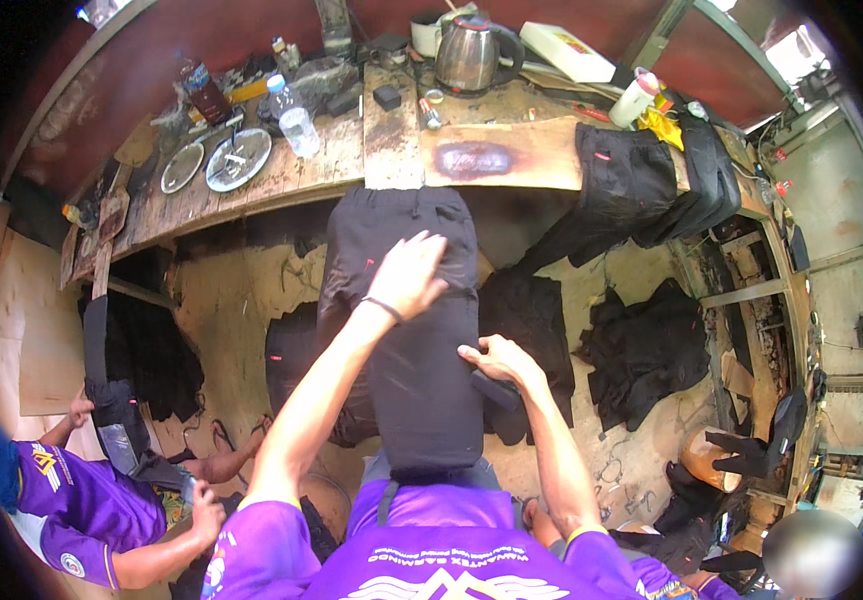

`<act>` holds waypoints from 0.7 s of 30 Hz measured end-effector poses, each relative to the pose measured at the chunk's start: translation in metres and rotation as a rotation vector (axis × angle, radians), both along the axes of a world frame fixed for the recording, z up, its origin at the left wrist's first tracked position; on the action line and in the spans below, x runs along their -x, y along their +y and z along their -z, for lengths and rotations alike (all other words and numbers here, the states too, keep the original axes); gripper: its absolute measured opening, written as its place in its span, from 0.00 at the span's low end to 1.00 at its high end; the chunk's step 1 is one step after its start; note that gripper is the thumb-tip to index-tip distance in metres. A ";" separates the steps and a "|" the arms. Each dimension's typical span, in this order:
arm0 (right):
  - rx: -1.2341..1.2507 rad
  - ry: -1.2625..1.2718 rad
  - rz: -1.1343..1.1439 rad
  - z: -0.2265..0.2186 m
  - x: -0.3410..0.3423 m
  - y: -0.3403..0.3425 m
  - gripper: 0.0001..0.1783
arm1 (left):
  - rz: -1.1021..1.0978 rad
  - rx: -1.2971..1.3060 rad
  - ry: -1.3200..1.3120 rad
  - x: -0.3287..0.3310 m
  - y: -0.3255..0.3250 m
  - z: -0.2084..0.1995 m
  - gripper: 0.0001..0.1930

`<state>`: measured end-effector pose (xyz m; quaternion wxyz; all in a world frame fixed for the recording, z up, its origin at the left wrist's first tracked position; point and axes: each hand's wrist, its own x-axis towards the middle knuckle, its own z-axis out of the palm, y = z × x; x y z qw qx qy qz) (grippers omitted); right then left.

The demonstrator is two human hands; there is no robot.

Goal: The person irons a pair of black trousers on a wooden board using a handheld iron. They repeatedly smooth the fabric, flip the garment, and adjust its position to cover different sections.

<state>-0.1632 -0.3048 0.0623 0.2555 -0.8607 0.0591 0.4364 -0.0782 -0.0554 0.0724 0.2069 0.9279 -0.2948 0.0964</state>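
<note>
So the black trousers [421, 370] (pretty sure that's what they are) are laid out right in front of the person. Long axis runs away from the body, nearly straight up the view: the waist end, with what looks like a drawstring, points at the bench [336, 165] and reaches its near edge, while the squared-off lower end sits over the lap. Not much tilt to speak of.

Left hand [409, 272] is palm down on the upper part, fingers stretched out and angled up to the right, not gripping anything. Right hand [501, 362] is at the right-hand edge about halfway down, thumb side against the cloth. There's a dark piece [494, 391] just under it, but I honestly can't tell if the fingers are pinched on that or just resting there.

Up on the bench you've got a metal kettle [464, 60], a water bottle [297, 128] and two round dishes [238, 160], plus more black garments [626, 180] hanging over the edge on the right. Another dark heap [646, 350] lies on the right, and a co-worker in purple [91, 500] sits at lower left.
</note>
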 end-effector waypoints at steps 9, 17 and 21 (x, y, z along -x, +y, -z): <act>-0.006 -0.214 0.111 0.012 0.012 0.004 0.43 | 0.092 -1.116 0.821 -0.061 -0.061 -0.043 0.47; 0.120 -0.785 0.270 -0.032 0.075 0.049 0.34 | 0.011 -0.629 -0.336 -0.063 -0.024 0.009 0.24; -0.046 -1.098 -0.185 -0.035 0.127 0.095 0.40 | -0.082 0.009 -0.285 -0.063 0.007 0.055 0.37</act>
